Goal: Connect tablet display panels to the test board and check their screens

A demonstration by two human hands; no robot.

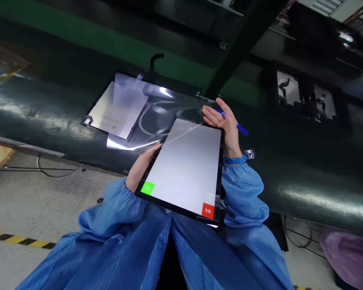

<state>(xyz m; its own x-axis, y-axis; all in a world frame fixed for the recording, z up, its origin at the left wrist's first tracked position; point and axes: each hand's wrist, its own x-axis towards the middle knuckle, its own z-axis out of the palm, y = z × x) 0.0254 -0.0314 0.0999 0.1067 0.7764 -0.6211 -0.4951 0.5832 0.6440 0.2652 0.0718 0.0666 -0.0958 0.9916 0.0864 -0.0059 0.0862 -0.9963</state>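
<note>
Lit tablet steadied between two hands

Working well here, I judge, means holding the lit tablet [186,165] by its black border, tilted so that glare does not wash out the white screen, with skin off the green square [147,188] and red square [208,210] unless a press is meant. The blue pen [242,129] deserves care (a stray tip could mark or scratch the glass), and so does the clear film [161,106], which could snag or slide.

The tablet lies between the hands, close to the wearer's body and near the edge of the tabletop [281,169]. The left hand [142,167] grips its left border, fingers hidden underneath. The right hand [230,125] is beside the upper right corner, palm bared and fingers extended, the pen apparently tucked among them; whether it bears any weight I cannot tell. Left of the tablet, the film partly covers a pale panel [103,110].
</note>
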